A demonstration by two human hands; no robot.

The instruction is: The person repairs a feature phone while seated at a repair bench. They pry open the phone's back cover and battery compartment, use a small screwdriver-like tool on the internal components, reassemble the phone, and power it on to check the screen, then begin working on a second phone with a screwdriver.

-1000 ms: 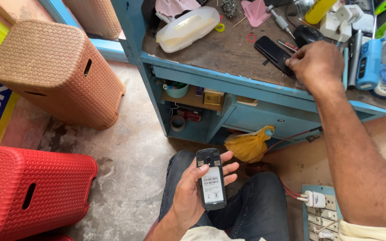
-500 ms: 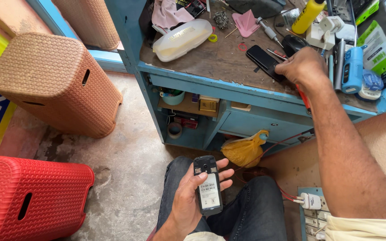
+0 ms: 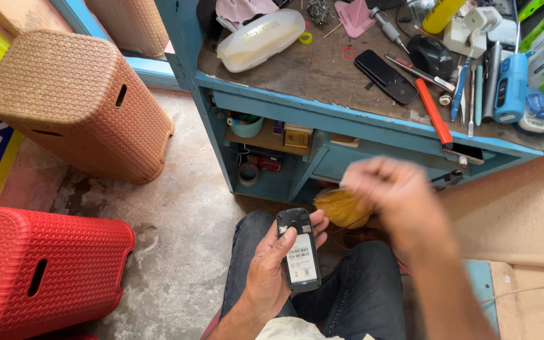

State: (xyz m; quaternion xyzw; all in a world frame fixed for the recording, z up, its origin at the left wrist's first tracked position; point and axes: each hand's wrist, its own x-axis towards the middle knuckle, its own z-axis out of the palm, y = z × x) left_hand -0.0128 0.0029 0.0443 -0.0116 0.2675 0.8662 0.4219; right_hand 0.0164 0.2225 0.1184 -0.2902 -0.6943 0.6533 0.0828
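Observation:
My left hand (image 3: 271, 267) grips a small black phone (image 3: 300, 250) above my lap, its back cover off and a white label showing inside. The thumb lies along the phone's left side. My right hand (image 3: 390, 189) is blurred in motion in front of the blue workbench (image 3: 322, 101), just right of and above the phone. Whether its fingers hold anything is lost in the blur. A yellow bag (image 3: 342, 206) hangs partly hidden behind that hand.
On the bench top lie a black phone (image 3: 386, 76), an orange-handled tool (image 3: 434, 112), a black mouse (image 3: 430, 55), pens, a blue device (image 3: 510, 87) and a white plastic box (image 3: 260, 38). An orange stool (image 3: 77, 104) and a red stool (image 3: 39, 264) stand on the concrete floor at left.
My right hand has left the bench top and come down toward my lap and the phone. The left hand keeps its hold on the phone, almost unmoved.

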